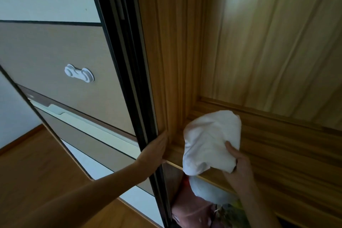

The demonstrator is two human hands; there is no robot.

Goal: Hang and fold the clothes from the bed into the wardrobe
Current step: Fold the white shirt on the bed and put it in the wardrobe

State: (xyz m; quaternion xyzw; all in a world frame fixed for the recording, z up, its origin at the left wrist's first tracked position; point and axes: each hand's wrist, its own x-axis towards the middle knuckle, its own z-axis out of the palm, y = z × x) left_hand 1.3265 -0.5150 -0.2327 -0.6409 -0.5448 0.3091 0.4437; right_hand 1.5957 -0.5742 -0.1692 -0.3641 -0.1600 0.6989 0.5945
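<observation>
I look into a wooden wardrobe with a shelf (277, 146) at chest height. My right hand (237, 164) grips a bundled white garment (211, 140) from below and holds it over the left end of that shelf, close to the corner. My left hand (157, 149) lies flat, fingers together, against the dark frame of the sliding door (129, 72), at the shelf's left front edge. It holds nothing. Whether the garment rests on the shelf or hangs just above it I cannot tell.
Under the shelf hang several clothes (207, 207), pink, white and patterned. The sliding door panel on the left carries a white child lock (79, 73). Wooden floor (37, 172) lies at the lower left. The wardrobe's back wall (277, 42) rises behind the shelf.
</observation>
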